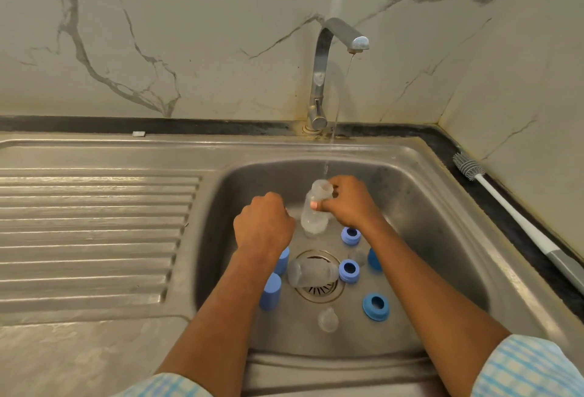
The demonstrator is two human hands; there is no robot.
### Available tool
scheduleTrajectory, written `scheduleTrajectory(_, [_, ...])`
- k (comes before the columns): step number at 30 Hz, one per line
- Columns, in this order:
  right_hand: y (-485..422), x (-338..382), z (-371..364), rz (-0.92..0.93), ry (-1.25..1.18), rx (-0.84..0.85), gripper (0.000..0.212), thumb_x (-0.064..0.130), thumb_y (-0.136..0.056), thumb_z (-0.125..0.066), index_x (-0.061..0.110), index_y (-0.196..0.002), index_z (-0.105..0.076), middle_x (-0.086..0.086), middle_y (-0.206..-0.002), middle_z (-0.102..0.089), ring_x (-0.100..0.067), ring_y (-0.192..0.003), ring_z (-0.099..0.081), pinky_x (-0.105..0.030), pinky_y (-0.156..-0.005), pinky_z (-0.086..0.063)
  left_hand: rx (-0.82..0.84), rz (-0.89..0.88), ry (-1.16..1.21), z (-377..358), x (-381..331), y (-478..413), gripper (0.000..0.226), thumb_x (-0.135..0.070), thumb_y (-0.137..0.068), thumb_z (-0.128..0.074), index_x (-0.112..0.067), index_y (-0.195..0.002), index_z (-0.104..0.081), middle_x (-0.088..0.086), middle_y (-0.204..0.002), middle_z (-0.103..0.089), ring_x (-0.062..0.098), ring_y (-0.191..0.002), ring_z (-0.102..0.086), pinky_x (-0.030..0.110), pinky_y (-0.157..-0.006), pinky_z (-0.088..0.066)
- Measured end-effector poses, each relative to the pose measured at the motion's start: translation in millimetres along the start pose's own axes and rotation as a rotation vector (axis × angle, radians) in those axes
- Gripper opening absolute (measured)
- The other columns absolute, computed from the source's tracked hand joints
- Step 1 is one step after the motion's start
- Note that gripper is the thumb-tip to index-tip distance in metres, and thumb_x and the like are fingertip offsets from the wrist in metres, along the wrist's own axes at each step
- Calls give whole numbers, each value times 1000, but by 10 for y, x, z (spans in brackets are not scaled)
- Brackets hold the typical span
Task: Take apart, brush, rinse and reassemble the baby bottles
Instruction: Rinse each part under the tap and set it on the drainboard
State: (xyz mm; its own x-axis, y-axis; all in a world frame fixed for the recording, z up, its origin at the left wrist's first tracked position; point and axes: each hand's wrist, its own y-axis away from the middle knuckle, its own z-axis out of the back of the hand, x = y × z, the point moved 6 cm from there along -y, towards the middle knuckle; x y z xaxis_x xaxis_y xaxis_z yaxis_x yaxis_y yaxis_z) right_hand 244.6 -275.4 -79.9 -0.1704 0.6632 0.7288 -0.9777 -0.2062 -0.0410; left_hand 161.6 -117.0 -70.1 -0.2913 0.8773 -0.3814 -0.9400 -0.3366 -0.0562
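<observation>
My right hand [346,202] grips a clear baby bottle [314,212] near its neck and holds it upright under a thin stream of water from the tap [343,35]. Just left of the bottle, my left hand [264,223] is curled in a fist; I see nothing in it. A second clear bottle [311,273] lies on its side over the drain. Blue screw rings [349,270] and blue caps [270,291] lie scattered on the sink floor, with a clear teat [328,319] nearer the front.
The steel sink basin [426,207] has a ribbed draining board [94,223] on its left. A grey and white bottle brush [493,194] lies on the dark counter edge at the right. Marble wall tiles rise behind.
</observation>
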Motion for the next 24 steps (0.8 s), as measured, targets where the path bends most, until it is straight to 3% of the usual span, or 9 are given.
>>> scheduleTrajectory(2, [13,-68,-67,-69,2,50,25,27,-79,-80,13,-72,-60,0,-68,-60,-14,-61,-55,-27,-57,-42,10,-4,5,-19,4,-5,12,-21,-97,-53,-15,-93,-63,-1,-75,-58,15,-63,-54,29,-59,-47])
scheduleTrajectory(4, [3,-84,-19,-142,-160,-7,19,28,-85,-75,10,-85,-67,-8,-80,-68,-20,-73,-64,-32,-67,-54,41,-36,32,-60,-10,-14,15,-30,-97,-56,-17,-102,-60,-2,-86,-59,17,-71,-57,31,-67,-50])
scheduleTrajectory(6, [1,-116,37,-243,-389,-37,20,26,-91,-68,10,-102,-64,-14,-98,-69,-29,-86,-70,-40,-76,-60,84,-121,64,-125,-66,-18,31,-43,-95,-60,-21,-117,-55,-1,-104,-61,20,-88,-61,37,-78,-55])
scheduleTrajectory(8, [43,-175,-8,-385,-505,41,28,26,-94,-64,13,-113,-50,-19,-107,-65,-33,-84,-71,-40,-68,-61,119,-202,78,-194,-129,-4,53,-49,-92,-63,-24,-136,-47,0,-123,-60,23,-106,-61,39,-87,-54])
scheduleTrajectory(10, [85,-247,-58,-503,-545,103,35,27,-94,-62,7,-119,-48,-23,-106,-65,-35,-76,-72,-39,-59,-61,112,-249,71,-226,-177,-4,70,-53,-90,-65,-26,-148,-37,-1,-134,-58,22,-118,-58,39,-91,-52])
scheduleTrajectory(16, [150,-266,-114,-647,-632,172,38,31,-98,-50,0,-119,-51,-28,-94,-66,-39,-79,-70,-45,-69,-60,53,-237,252,-184,-238,31,61,-49,-87,-69,-27,-139,-45,-4,-125,-64,18,-108,-62,39,-89,-54])
scheduleTrajectory(20, [178,-231,-129,-615,-415,257,44,47,-103,-37,4,-110,-48,-29,-87,-69,-38,-76,-70,-42,-66,-59,1,-170,422,-173,-246,-72,58,-39,-86,-69,-23,-138,-48,-2,-124,-64,17,-107,-61,36,-91,-52])
scheduleTrajectory(24, [-69,-244,133,-309,-82,-16,45,42,-101,-46,10,-70,-52,-10,-66,-61,-27,-65,-61,-38,-67,-55,-4,-135,481,-250,-324,-296,61,-31,-87,-68,-20,-143,-46,3,-137,-54,21,-119,-56,25,-91,-38])
